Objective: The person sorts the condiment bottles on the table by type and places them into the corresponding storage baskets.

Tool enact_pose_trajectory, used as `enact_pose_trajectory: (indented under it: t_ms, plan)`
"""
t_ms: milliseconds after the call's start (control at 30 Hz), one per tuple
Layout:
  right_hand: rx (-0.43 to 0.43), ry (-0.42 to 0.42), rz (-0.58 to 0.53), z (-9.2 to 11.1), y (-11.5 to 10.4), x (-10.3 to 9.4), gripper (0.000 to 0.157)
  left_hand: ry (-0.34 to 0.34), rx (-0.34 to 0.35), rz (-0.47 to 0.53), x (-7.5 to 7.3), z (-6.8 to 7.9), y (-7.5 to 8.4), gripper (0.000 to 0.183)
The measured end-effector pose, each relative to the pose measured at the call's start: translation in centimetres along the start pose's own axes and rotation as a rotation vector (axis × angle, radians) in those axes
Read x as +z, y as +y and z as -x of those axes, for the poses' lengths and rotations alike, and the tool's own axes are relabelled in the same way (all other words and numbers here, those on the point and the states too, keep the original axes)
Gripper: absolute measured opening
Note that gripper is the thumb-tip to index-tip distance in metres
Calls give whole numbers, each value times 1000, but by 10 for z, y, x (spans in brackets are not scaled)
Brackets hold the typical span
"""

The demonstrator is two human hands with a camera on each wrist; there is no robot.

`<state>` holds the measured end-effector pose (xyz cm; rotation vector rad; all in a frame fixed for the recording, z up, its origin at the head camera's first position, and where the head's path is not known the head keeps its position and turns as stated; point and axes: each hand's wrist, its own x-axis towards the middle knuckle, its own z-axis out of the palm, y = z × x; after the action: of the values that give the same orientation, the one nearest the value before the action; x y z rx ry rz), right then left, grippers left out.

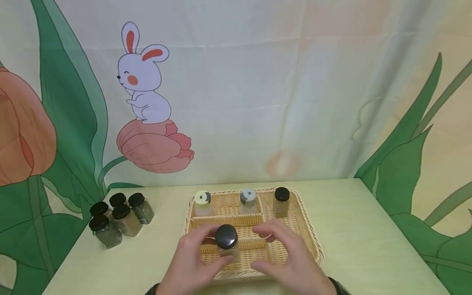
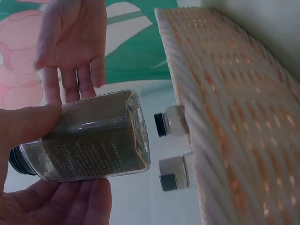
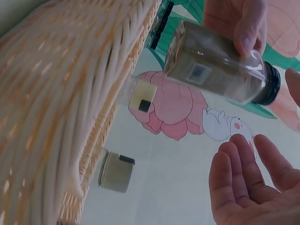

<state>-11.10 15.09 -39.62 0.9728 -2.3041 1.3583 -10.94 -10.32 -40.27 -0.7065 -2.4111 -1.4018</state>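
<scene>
My left hand point(image 1: 195, 258) holds a square glass spice jar point(image 1: 226, 241) with a black lid over the front of a wicker basket point(image 1: 313, 246). In the left wrist view, thumb and fingers pinch the spice jar point(image 2: 93, 138) from both sides, and brown powder fills most of it. Printed text covers one face. To the right of the jar, my right hand point(image 1: 291, 258) hovers over the basket with its fingers apart, holding nothing. The right wrist view shows that right hand point(image 3: 253, 183) below the jar point(image 3: 215, 65), apart from it.
Inside the basket's back compartments stand a yellow-capped bottle point(image 1: 203, 203), a grey-capped bottle point(image 1: 248, 201) and a black-lidded jar point(image 1: 282, 202). Several black-lidded spice jars point(image 1: 127, 221) are grouped on the table point(image 1: 368, 237) at the left. A printed curtain point(image 1: 236, 102) hangs behind.
</scene>
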Motion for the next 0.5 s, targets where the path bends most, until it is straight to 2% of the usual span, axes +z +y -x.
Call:
enact_pose_trajectory:
  t_ms: [100,233,400,500]
  plan:
    - [24,-32,-18,2,-4,3,61,-35,11,22,6,2,3,46]
    - [-4,-14,-41,3,-9,8,63,-69,5,48,12,5,7,47]
    - [4,-1,-67,4,-16,13,62,-111,-49,30,17,9,12,49]
    - [12,8,-70,5,-18,16,62,-119,-26,27,20,10,12,48]
